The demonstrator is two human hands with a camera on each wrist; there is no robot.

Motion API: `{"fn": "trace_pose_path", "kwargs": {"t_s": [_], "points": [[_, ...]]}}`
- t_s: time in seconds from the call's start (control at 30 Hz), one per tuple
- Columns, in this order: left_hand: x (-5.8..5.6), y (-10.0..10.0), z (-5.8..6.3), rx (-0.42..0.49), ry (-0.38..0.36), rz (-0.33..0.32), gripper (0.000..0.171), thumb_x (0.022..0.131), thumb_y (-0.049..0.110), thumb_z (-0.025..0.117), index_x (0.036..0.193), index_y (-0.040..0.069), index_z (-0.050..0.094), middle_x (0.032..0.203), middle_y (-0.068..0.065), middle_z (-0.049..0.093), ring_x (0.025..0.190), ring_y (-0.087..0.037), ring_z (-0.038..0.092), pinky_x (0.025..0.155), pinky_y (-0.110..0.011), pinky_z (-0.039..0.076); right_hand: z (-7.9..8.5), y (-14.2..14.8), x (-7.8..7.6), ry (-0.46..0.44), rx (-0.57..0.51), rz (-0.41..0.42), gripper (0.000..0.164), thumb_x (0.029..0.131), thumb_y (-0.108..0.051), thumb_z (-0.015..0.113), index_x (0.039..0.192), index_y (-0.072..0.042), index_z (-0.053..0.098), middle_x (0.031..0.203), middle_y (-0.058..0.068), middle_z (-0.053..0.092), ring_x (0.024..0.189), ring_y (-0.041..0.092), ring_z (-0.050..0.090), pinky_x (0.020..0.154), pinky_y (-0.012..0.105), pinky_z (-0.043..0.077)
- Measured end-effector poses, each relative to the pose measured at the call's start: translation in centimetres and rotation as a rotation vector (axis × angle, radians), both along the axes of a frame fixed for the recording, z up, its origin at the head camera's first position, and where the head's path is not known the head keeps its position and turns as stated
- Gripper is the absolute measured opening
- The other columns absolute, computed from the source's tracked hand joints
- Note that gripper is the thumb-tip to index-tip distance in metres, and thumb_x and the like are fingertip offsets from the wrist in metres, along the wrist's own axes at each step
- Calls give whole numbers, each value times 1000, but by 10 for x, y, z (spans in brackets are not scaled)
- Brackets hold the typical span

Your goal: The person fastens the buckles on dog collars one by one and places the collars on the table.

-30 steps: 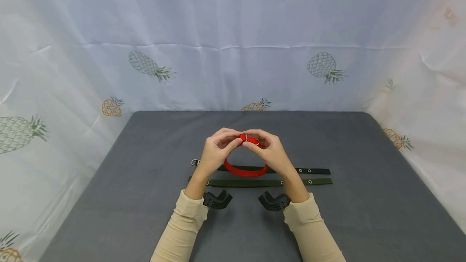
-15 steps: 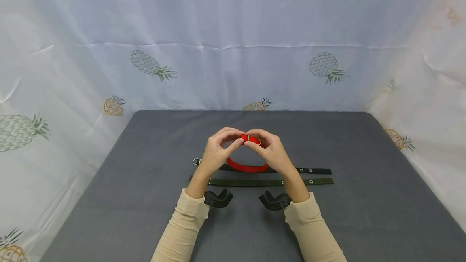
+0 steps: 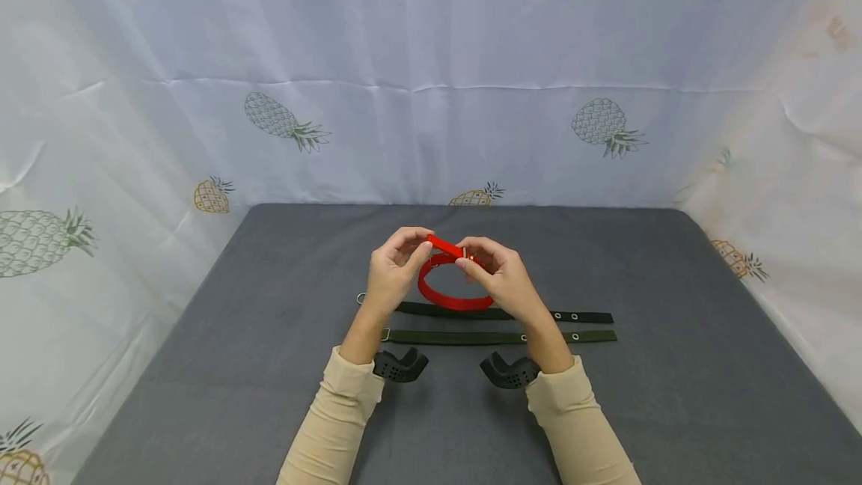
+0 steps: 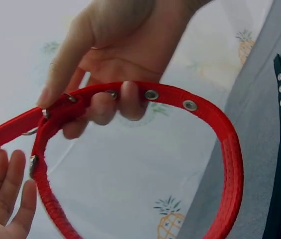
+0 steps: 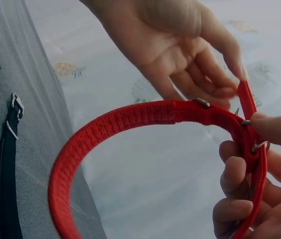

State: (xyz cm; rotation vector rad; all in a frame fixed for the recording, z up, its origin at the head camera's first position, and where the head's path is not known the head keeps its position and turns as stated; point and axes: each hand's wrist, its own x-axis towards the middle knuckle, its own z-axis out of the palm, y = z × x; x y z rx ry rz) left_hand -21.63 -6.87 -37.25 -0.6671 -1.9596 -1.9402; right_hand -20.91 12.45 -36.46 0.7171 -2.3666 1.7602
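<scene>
A red collar (image 3: 453, 303) with metal eyelets is bent into a loop and held up over the table between both hands. My left hand (image 3: 389, 266) pinches the strap's free end (image 5: 247, 99) between thumb and fingers. My right hand (image 3: 503, 275) grips the buckle part, its thumb at the metal buckle (image 4: 45, 113) and its fingers curled under the band. The end sticks out past the buckle towards the left hand. In the left wrist view, eyelets (image 4: 190, 105) show along the band, and a metal ring hangs near the buckle.
On the grey table (image 3: 303, 410) lie a black collar (image 3: 438, 310) and a dark green collar (image 3: 444, 337), stretched out side by side under the hands. A white pineapple-print curtain (image 3: 431, 36) stands behind and at both sides.
My left hand has moved left and slightly up, drawing the strap's end out from the buckle. The right hand stays near its place, and the red loop sits slightly higher.
</scene>
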Motion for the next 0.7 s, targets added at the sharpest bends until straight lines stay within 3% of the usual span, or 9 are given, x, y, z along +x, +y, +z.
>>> {"fn": "trace_pose_path", "kwargs": {"t_s": [0.1,0.2,0.47,0.7], "points": [[-1,-3,2,109,-17,16,26,93,-1,57,112,-18,56,101,7,65,90,2,64,86,-14,53,-1,1,-1,3,-3,-15,22,91,-3,63,112,5,61,93,27,64,64,1,58,62,21,53],[-1,-5,4,171,-30,28,25,93,-5,54,113,-20,54,96,16,65,89,2,66,87,-13,53,-1,2,-1,-2,-13,-27,20,91,-2,62,110,4,61,93,24,63,64,7,58,63,22,53],[1,-4,5,202,-61,-1,28,92,-6,55,115,-21,53,95,17,66,89,2,67,89,-15,53,1,3,2,-15,-47,-42,17,92,-3,59,108,4,61,84,4,58,63,22,53,58,22,46],[0,-3,3,179,-101,-45,32,91,-7,55,121,-18,51,98,16,66,92,2,66,90,-15,53,1,4,2,2,-62,-37,16,93,-2,57,108,5,60,87,10,58,64,14,53,60,21,48]]}}
